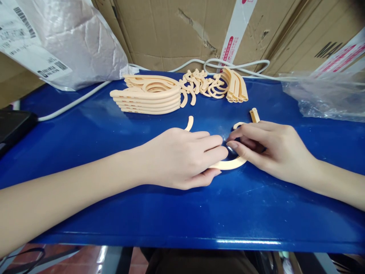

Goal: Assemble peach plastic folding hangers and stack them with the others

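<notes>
1. Head camera view: a person's left hand [182, 158] and right hand [268, 148] meet over a curved peach plastic strip [230, 164] lying on the blue tabletop [199, 213], near its middle and just in front of the person.
2. The left grip is pressed together, with thumb below and fingers above pinching one end of the strip. The right grip pinches the other end between thumb and forefinger. Holding both ends appears to steady the bowed piece flat against the surface.
3. A small peach loop [238, 125] peeks out at the right fingertips. Whether it is joined to the strip cannot be told.
4. Two loose parts lie just behind the hands: a short curved piece [189, 123] and a stubby bar [254, 115], seemingly set apart from the stock for easy reach.
5. Toward the back, matching parts sit grouped by shape: a stack of long curved arms [148, 99], a heap of hooks [199, 85] and a bundle of bent bars [235, 85]. The sorting likely keeps each kind easy to pick.
6. A white cable [74, 102] runs along the far edge, past a labelled white bag [80, 38] on the left. A clear plastic bag [322, 95] lies on the right, cardboard boxes [171, 30] stand behind, and a black device [13, 125] rests at the left edge.
</notes>
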### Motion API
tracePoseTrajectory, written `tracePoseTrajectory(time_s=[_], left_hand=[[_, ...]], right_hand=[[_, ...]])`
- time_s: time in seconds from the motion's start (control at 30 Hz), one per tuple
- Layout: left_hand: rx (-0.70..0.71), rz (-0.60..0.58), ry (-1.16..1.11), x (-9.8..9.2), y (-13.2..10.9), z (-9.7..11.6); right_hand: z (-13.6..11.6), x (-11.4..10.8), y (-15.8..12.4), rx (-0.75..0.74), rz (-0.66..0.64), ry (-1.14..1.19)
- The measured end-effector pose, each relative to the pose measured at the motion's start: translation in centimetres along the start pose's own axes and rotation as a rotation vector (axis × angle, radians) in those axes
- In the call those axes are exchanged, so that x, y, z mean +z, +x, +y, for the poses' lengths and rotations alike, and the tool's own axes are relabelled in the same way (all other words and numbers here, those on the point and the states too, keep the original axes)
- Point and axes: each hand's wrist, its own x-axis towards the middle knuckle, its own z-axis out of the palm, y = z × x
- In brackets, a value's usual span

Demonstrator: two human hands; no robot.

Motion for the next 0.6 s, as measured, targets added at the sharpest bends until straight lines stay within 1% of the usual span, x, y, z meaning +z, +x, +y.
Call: tracePoseTrajectory(time_s=[0.23, 0.43, 0.6], left_hand=[[-0.013, -0.014, -0.012, 0.12, -0.12, -0.01], [-0.058, -0.026, -0.044, 0.36, -0.28, -0.07], [-0.064, -0.04, -0.059, 0.27, -0.28, -0.06]], right_hand=[[-0.18, -0.09, 0.28, -0.054, -0.024, 0.027], [-0.17, -0.01, 0.28, -0.082, -0.008, 0.024], [-0.09, -0.21, 0.31, -0.158, -0.053, 0.057]])
